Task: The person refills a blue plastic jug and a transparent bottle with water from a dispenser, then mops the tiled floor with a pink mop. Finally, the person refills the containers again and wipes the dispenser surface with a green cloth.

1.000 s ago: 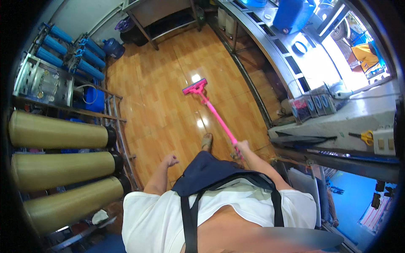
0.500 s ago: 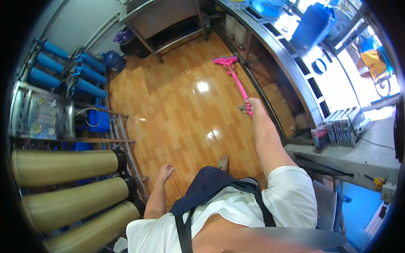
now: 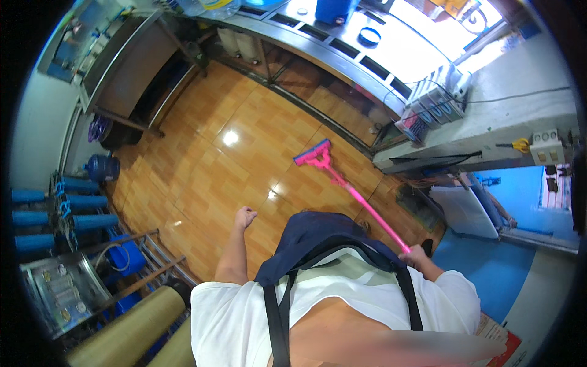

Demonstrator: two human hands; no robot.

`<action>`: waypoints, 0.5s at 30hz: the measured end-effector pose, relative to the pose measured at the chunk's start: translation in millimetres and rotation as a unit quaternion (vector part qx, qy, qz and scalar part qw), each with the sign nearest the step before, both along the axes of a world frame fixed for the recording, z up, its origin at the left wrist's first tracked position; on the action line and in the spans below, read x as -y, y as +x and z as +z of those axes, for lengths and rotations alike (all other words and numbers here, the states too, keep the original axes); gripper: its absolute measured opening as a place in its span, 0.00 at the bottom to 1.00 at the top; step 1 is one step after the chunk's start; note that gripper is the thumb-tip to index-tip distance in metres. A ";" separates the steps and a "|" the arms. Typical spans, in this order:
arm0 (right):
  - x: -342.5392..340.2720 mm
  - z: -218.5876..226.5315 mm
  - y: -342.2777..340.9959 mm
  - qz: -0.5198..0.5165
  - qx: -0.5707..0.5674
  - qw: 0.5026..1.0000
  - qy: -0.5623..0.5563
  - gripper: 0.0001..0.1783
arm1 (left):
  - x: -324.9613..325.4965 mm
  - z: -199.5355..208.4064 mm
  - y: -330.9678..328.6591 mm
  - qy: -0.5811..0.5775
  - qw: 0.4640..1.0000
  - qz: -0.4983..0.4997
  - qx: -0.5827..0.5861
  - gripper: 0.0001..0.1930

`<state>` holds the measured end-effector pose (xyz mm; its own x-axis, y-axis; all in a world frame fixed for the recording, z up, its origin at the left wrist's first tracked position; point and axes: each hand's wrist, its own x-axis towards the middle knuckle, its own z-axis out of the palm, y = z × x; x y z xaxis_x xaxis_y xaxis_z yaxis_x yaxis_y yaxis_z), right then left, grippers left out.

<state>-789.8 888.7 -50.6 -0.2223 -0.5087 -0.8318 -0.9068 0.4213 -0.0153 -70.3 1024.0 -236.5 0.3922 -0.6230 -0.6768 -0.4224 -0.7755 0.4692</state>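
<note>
Pink long-handled plastic mop with blue-edged head [image 3: 367, 206] over glossy orange-tan tile floor [image 3: 202, 189]; long axis diagonal, head pointing away from the person and leftward, handle end back in the right hand [image 3: 419, 259], fingers wrapped round it. Left hand [image 3: 246, 217] in mid-air, fingers curled, how tightly cannot tell. Containers: translucent blue plastic jug [image 3: 103, 168] near left wall, blue plastic canister [image 3: 335, 11] on silvery metal counter [image 3: 406, 46]; contents of both unclear.
</note>
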 end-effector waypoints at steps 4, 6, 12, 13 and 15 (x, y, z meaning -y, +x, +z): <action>-42.2 -27.9 18.5 0.112 0.056 0.981 -0.149 0.18 | 54.1 27.4 2.8 -0.035 0.998 -0.046 0.030 0.27; -17.0 -53.9 55.7 0.038 0.084 0.991 -0.102 0.18 | 66.7 38.7 -4.0 -0.042 0.999 -0.029 0.006 0.28; 173.4 -97.2 271.9 0.159 0.132 0.965 -0.162 0.32 | 20.7 44.7 -30.2 -0.039 0.997 -0.065 0.026 0.26; 199.7 -89.5 303.4 0.141 0.173 0.968 -0.115 0.27 | 5.2 42.7 -33.5 -0.032 0.997 -0.068 0.027 0.26; 227.7 -74.6 362.1 0.149 0.180 0.958 -0.166 0.18 | -29.7 40.3 -37.2 -0.016 0.995 -0.078 0.054 0.25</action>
